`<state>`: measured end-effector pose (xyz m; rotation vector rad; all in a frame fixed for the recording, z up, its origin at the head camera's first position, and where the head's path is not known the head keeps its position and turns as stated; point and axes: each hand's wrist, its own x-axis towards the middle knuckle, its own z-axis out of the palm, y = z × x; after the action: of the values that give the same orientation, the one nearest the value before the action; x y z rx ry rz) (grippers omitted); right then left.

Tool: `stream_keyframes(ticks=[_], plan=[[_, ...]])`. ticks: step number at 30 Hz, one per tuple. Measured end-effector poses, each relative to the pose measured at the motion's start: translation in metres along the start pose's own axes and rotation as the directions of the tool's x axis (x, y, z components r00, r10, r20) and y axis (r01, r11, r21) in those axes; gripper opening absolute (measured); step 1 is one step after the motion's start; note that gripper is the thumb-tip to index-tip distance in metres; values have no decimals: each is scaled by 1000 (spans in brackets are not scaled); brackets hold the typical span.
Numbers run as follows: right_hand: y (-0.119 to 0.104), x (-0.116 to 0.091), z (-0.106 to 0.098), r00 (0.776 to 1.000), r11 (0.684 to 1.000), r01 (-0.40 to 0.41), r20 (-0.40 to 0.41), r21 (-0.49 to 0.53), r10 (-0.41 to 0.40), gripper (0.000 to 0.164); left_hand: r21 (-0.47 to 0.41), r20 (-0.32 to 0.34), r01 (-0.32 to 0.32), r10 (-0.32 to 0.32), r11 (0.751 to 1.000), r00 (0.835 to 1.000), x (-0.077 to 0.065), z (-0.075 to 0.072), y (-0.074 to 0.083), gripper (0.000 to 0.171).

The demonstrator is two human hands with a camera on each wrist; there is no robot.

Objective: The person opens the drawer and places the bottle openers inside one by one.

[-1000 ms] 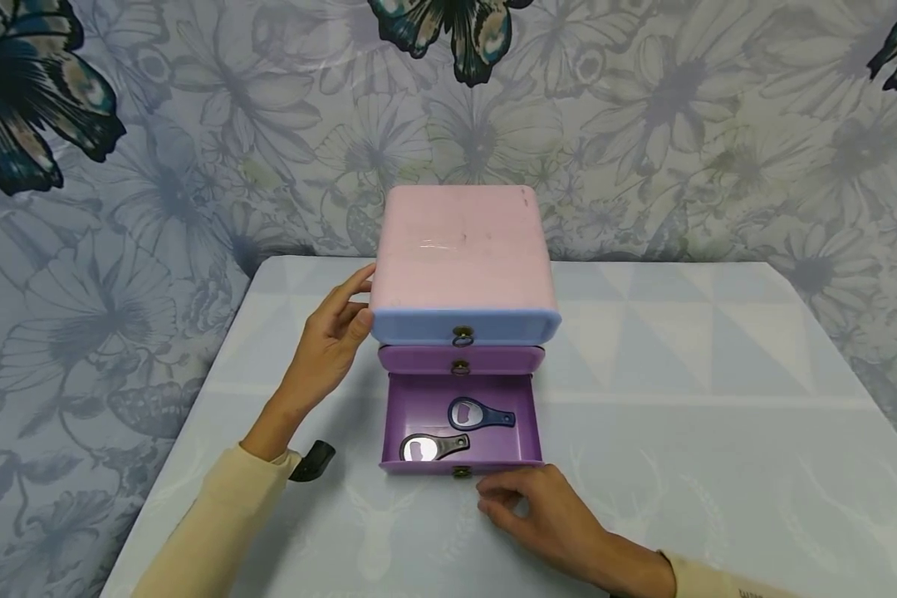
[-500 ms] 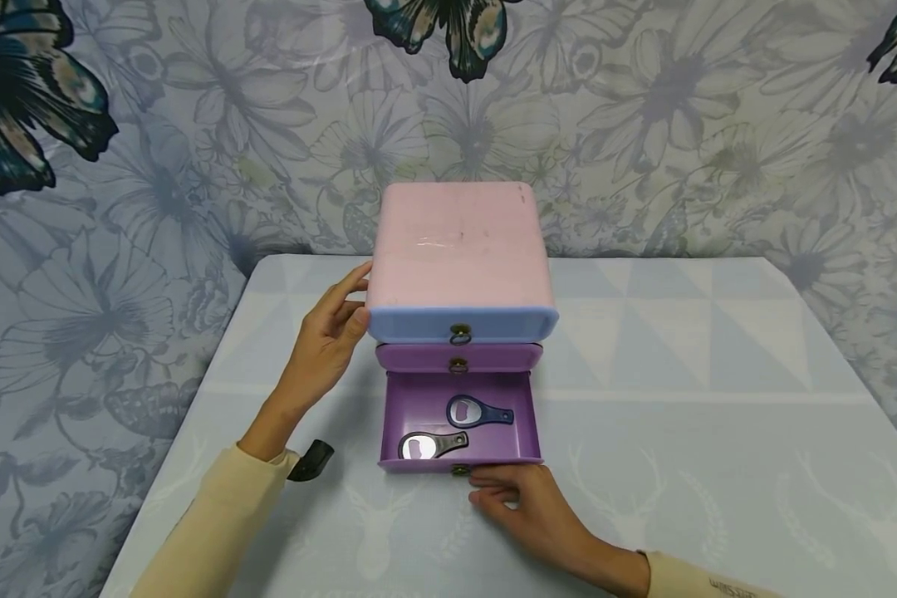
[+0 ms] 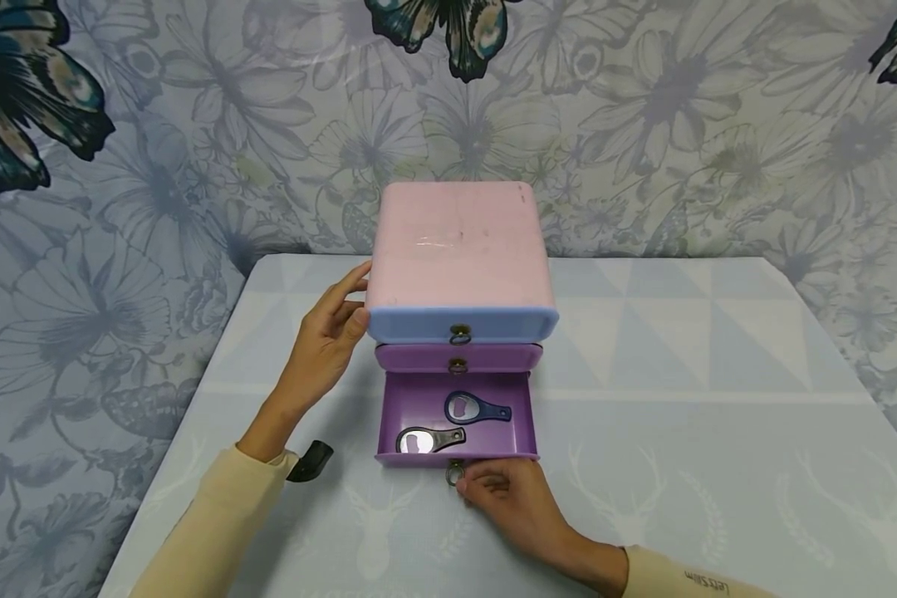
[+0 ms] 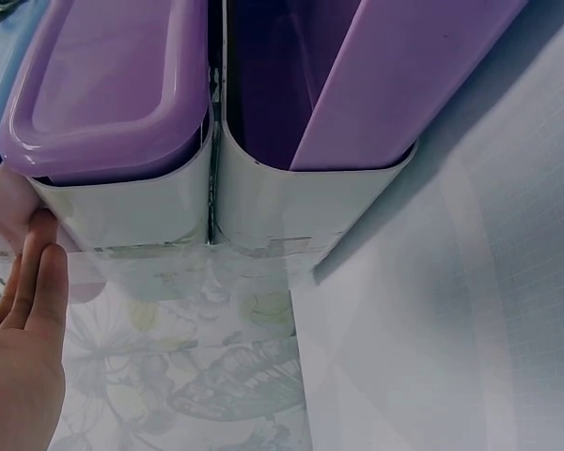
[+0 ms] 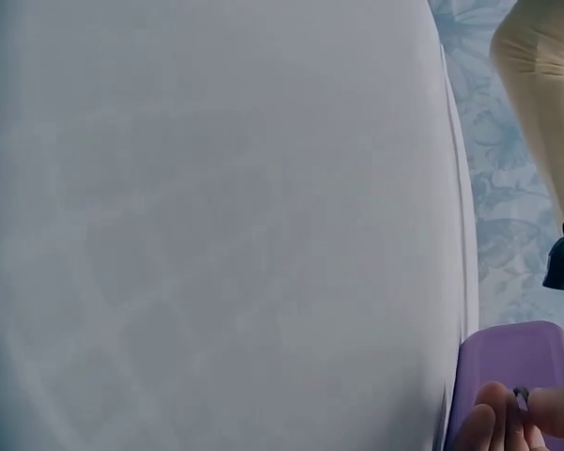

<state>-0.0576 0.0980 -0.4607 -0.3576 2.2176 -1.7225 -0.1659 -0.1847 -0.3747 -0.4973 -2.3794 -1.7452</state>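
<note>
A small drawer chest (image 3: 459, 249) with a pink top stands on the table, its bottom purple drawer (image 3: 532, 415) pulled out. Inside lie a dark blue bottle opener (image 3: 478, 409) and a black and silver bottle opener (image 3: 430, 440). My left hand (image 3: 321, 353) rests against the chest's left side, fingers fairly straight; the left wrist view shows its fingertips (image 4: 43, 225) on the pink side. At the open drawer's front, my right hand (image 3: 519, 507) pinches the metal ring pull (image 3: 454, 474) between thumb and fingers, as the right wrist view (image 5: 521, 398) also shows.
Above the open drawer are a shut purple drawer (image 3: 419, 358) and a blue drawer (image 3: 411, 325), each with a ring pull. The pale patterned table (image 3: 718, 357) ends at a flowered wall (image 3: 643, 166). A black wrist mount (image 3: 311, 462) sticks out from the left sleeve.
My right hand has moved left along the drawer front and taken hold of the ring pull, which now shows below the edge. The drawer has slid in very slightly. The left hand stays put.
</note>
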Motion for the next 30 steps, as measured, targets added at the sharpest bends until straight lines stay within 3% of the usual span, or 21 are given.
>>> stream_keyframes(ticks=[10,21,30], plan=[[-3,6,-2,1000,999,-9,6,38,8,8,12,0,-7,7,1000,1000,0,1,1,52],[-3,33,-14,1000,999,25,-15,-48,-26,6,-9,4,-25,25,1000,1000,1,1,2,52],[-5,54,-22,997,991,75,12,-108,-74,9,-11,6,-29,29,1000,1000,0,1,3,52]])
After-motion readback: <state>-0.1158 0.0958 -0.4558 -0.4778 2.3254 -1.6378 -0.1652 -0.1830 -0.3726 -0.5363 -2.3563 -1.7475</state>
